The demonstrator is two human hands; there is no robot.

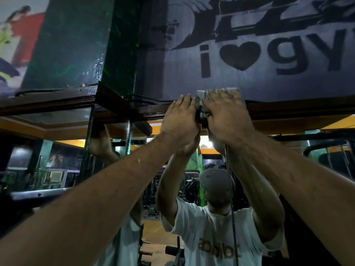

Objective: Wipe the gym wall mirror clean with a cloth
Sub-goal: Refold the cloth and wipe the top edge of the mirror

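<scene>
From the head camera, both arms reached up to the mirror's top frame. The right hand lay spread over a single grey cloth, fingers only lightly bent, pressing it against the frame. The left hand rested flat beside it, fingers straight, touching the cloth's edge. Two hands, one cloth; a banner hung above.
</scene>
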